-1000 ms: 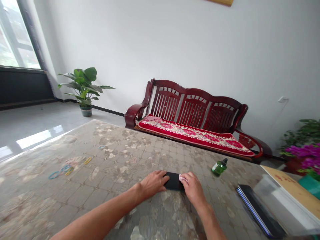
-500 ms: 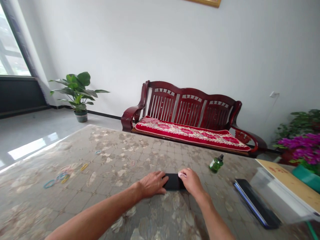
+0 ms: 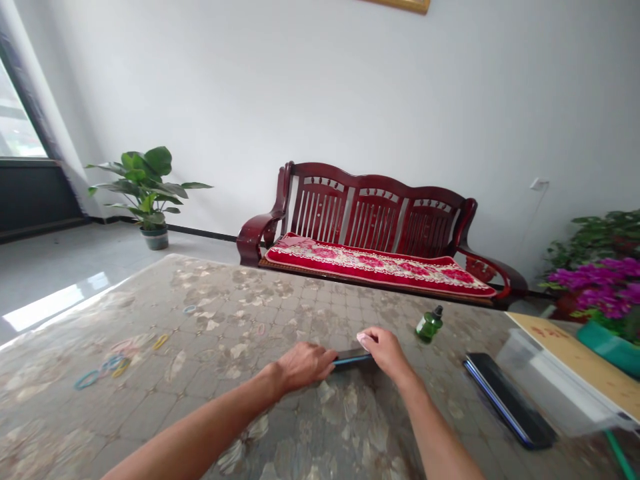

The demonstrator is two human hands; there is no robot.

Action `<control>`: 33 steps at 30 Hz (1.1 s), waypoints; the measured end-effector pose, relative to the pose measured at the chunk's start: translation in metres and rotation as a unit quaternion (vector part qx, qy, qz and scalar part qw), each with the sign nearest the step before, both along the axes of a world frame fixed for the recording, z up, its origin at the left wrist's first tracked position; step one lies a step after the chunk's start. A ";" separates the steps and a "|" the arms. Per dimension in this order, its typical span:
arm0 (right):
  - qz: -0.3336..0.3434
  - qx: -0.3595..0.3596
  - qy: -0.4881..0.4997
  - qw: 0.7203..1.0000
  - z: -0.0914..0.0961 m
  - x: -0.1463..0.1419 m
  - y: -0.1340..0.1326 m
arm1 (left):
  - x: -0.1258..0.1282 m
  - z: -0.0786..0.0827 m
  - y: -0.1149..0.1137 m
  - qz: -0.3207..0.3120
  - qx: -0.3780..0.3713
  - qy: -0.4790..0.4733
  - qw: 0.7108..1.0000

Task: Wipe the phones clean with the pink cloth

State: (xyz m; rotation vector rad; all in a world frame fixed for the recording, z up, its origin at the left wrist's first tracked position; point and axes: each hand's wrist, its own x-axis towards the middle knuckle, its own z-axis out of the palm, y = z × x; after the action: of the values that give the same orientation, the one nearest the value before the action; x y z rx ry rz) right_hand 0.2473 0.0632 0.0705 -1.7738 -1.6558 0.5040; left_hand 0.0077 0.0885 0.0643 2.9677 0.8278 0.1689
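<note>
A dark phone (image 3: 353,359) with a blue edge sits on the patterned table (image 3: 210,373), tipped up so its near edge shows. My left hand (image 3: 300,365) holds its left end, fingers curled on it. My right hand (image 3: 383,348) grips the right end and pinches a small pale pink cloth (image 3: 364,340) against the phone.
A small green bottle (image 3: 428,325) stands behind my right hand. A second dark phone (image 3: 505,399) lies at the right beside a clear box (image 3: 560,393). Several coloured rubber bands (image 3: 107,365) lie at the left. A red wooden bench (image 3: 375,240) stands beyond the table.
The phone lay flat with its dark face showing; now it is tilted, showing its blue edge. Both hands stayed on it. The camera view swung slightly rightward.
</note>
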 end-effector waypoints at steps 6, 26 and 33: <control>-0.037 0.066 0.067 0.995 0.013 0.013 0.002 | -0.004 0.007 0.003 0.093 -0.035 -0.034 0.994; 0.037 0.111 -0.237 0.964 0.034 -0.049 -0.014 | -0.006 0.012 0.004 0.167 -0.066 -0.117 0.977; 0.000 0.097 -0.273 0.957 0.037 -0.030 -0.015 | -0.002 0.012 -0.005 0.186 -0.051 -0.139 0.971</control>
State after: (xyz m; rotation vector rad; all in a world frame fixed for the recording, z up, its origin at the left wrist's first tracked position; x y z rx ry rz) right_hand 0.2171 0.0482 0.1079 -1.8647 -1.9852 -0.1714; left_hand 0.0053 0.0837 0.0758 2.5826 1.2918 0.5254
